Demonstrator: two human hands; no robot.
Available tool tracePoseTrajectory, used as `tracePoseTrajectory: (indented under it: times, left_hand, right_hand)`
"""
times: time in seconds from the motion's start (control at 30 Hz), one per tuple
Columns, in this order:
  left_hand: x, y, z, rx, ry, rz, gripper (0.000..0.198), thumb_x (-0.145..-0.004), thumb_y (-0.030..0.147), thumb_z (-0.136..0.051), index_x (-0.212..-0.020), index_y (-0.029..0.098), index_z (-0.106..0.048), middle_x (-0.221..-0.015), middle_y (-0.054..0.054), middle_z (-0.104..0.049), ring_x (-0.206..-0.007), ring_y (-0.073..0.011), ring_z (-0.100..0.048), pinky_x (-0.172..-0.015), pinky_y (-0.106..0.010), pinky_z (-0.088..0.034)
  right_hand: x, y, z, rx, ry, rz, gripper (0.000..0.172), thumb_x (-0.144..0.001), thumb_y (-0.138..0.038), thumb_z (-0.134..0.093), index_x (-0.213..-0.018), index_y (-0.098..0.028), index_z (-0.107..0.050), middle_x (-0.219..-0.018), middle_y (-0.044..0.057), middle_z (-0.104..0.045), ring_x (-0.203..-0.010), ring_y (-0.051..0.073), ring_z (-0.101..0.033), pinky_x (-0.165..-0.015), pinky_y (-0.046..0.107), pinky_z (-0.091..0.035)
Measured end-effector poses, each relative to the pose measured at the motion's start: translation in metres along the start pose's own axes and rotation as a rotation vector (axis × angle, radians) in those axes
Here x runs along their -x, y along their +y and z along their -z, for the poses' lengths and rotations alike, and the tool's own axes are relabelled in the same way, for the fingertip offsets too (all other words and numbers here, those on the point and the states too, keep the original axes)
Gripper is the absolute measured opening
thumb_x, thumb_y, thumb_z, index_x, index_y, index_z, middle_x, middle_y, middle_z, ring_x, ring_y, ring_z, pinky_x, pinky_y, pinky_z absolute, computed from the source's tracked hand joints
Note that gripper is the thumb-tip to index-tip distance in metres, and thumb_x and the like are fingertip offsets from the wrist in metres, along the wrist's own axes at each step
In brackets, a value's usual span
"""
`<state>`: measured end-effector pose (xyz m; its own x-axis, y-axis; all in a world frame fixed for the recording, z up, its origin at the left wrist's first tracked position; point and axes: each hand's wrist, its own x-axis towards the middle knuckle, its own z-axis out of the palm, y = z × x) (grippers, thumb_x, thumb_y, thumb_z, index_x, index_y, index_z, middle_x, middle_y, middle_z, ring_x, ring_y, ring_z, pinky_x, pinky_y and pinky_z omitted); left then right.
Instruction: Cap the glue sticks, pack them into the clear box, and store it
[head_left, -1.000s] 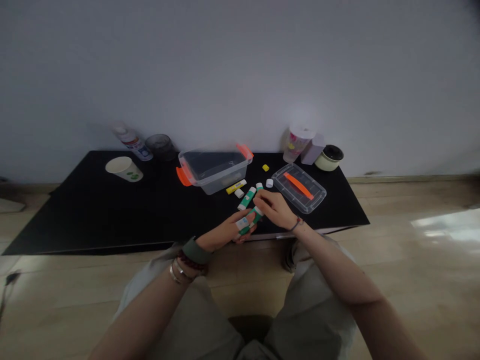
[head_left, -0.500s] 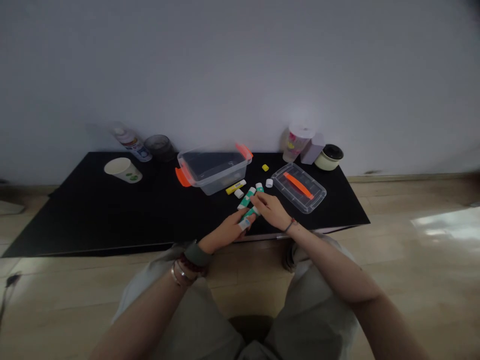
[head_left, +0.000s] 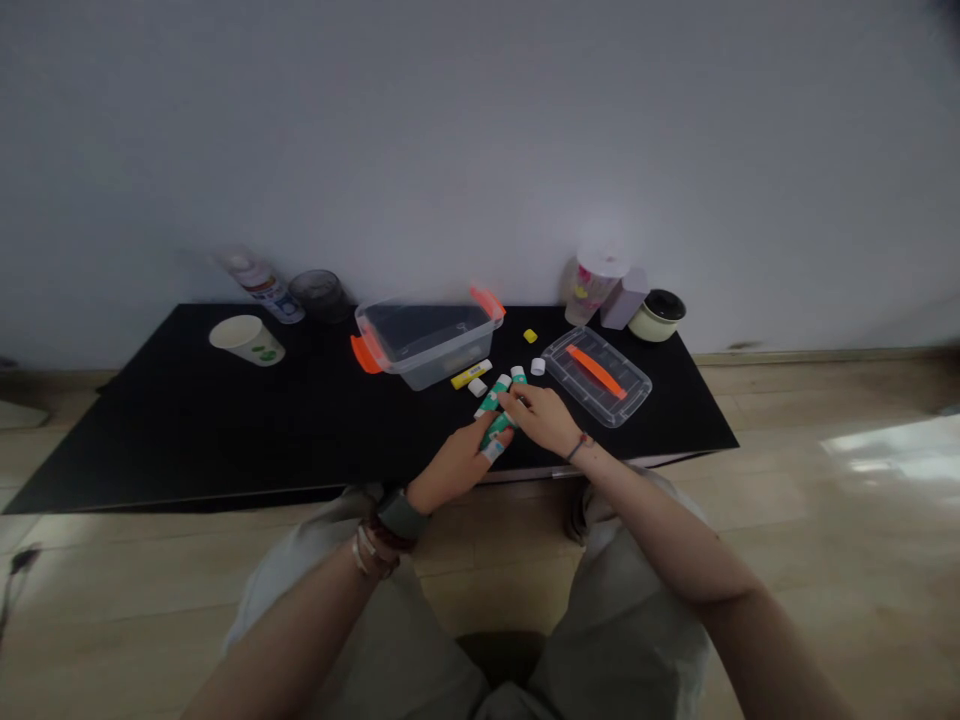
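My left hand (head_left: 456, 462) is closed round a green-and-white glue stick (head_left: 498, 428) near the front edge of the table. The fingers of my right hand (head_left: 549, 420) are pinched at the upper end of that same stick and partly cover it. Just beyond lie a second green glue stick (head_left: 491, 397) and a third green stick (head_left: 518, 375), partly hidden by my right hand. A yellow glue stick (head_left: 469, 376) rests against the front of the clear box. Loose caps lie around them: a white cap (head_left: 478, 387), another white cap (head_left: 538, 367) and a yellow cap (head_left: 530, 336).
On the black table (head_left: 300, 430) stands an open clear box (head_left: 442, 362) with orange latches. Its lid (head_left: 626, 408) lies to the right. At left are a paper cup (head_left: 247, 340), a spray can (head_left: 270, 292) and a dark cup (head_left: 320, 297); at back right, a tumbler (head_left: 589, 292) and a lidded pot (head_left: 655, 320).
My left wrist and forearm have shifted slightly right and turned a little, with the glue stick still held. My right hand has barely moved; the things on the table are unmoved.
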<state>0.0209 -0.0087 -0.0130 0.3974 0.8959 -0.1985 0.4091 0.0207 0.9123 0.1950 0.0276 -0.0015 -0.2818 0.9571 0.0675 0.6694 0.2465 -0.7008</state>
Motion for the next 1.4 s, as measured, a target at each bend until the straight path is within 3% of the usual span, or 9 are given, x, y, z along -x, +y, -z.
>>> tracePoseTrajectory:
  times: [0.1,0.17,0.4,0.53,0.8,0.93,1.0,1.23,1.4]
  left_hand:
    - [0.000,0.001,0.005,0.410,-0.269,0.109,0.049,-0.090,0.066,-0.048,-0.105,0.020,-0.055,-0.074,0.001,-0.051,-0.050,-0.0083,-0.041,-0.045,-0.020,-0.033]
    - [0.001,0.002,0.006,0.467,-0.305,0.111,0.050,-0.089,0.066,-0.050,-0.106,0.019,-0.055,-0.074,0.002,-0.050,-0.049,-0.0070,-0.039,-0.045,-0.020,-0.032]
    - [0.000,-0.001,0.003,-0.189,0.061,-0.167,0.036,-0.090,0.048,-0.056,-0.112,0.021,-0.063,-0.101,-0.009,-0.065,-0.092,-0.0238,-0.063,-0.085,-0.035,-0.049]
    - [-0.004,0.000,0.014,-0.372,0.139,-0.282,0.033,-0.089,0.044,-0.056,-0.110,0.020,-0.066,-0.116,-0.012,-0.062,-0.108,-0.0269,-0.060,-0.099,-0.041,-0.046]
    - [-0.040,0.020,0.096,-0.385,0.610,-0.222,0.034,-0.085,0.035,-0.063,-0.112,0.015,-0.057,-0.101,-0.009,-0.068,-0.092,-0.0218,-0.065,-0.087,-0.036,-0.052]
    - [-0.069,0.021,0.133,-0.484,0.718,-0.092,0.072,-0.085,0.029,-0.065,-0.145,0.013,-0.029,-0.091,-0.006,-0.067,-0.087,-0.0235,-0.068,-0.086,-0.039,-0.051]
    - [-0.080,0.017,0.144,-0.597,0.678,-0.023,0.079,-0.086,0.030,-0.063,-0.150,0.015,-0.020,-0.095,-0.008,-0.067,-0.093,-0.0277,-0.068,-0.089,-0.041,-0.050]
    - [-0.113,0.000,0.154,-1.038,0.221,0.294,0.061,-0.092,0.041,-0.057,-0.145,0.017,-0.040,-0.120,-0.021,-0.066,-0.111,-0.0385,-0.062,-0.094,-0.054,-0.044]
    - [-0.128,-0.015,0.149,-1.070,0.157,0.353,0.044,-0.090,0.034,-0.062,-0.126,0.009,-0.056,-0.109,-0.020,-0.069,-0.104,-0.0361,-0.061,-0.091,-0.060,-0.041]
  right_hand:
    - [0.003,0.000,0.010,-0.071,-0.041,0.172,0.027,-0.097,-0.040,-0.047,-0.078,-0.021,-0.053,-0.061,-0.004,-0.047,-0.056,0.011,-0.044,-0.059,0.023,-0.030]
    - [0.004,-0.002,0.013,-0.079,-0.047,0.224,0.025,-0.096,-0.036,-0.046,-0.076,-0.021,-0.052,-0.061,-0.004,-0.047,-0.055,0.011,-0.043,-0.059,0.023,-0.030]
    - [0.003,-0.005,0.001,0.076,0.071,0.014,0.021,-0.092,-0.028,-0.050,-0.072,-0.022,-0.053,-0.061,-0.002,-0.050,-0.055,0.013,-0.047,-0.058,0.026,-0.027]
    - [0.007,-0.002,0.001,-0.095,0.074,0.111,0.022,-0.094,-0.041,-0.051,-0.086,-0.022,-0.055,-0.066,-0.002,-0.052,-0.058,0.013,-0.049,-0.059,0.025,-0.031]
    - [0.010,0.003,0.012,-0.206,0.116,0.157,0.024,-0.100,-0.041,-0.040,-0.094,-0.021,-0.052,-0.069,-0.002,-0.051,-0.062,0.014,-0.048,-0.062,0.026,-0.035]
    - [0.012,0.001,0.012,-0.141,0.053,0.211,0.023,-0.101,-0.039,-0.040,-0.095,-0.020,-0.052,-0.074,0.000,-0.057,-0.065,0.014,-0.052,-0.065,0.026,-0.036]
    - [0.013,0.001,0.012,-0.107,0.037,0.216,0.022,-0.101,-0.038,-0.041,-0.097,-0.020,-0.053,-0.075,0.000,-0.058,-0.066,0.014,-0.053,-0.066,0.026,-0.036]
    - [0.014,0.000,0.012,-0.036,0.019,0.218,0.023,-0.102,-0.038,-0.041,-0.103,-0.019,-0.054,-0.073,-0.002,-0.057,-0.066,0.014,-0.055,-0.065,0.025,-0.036]
    - [0.013,0.000,0.012,0.029,-0.007,0.230,0.023,-0.102,-0.037,-0.041,-0.108,-0.018,-0.054,-0.078,0.000,-0.060,-0.068,0.014,-0.056,-0.067,0.025,-0.037]
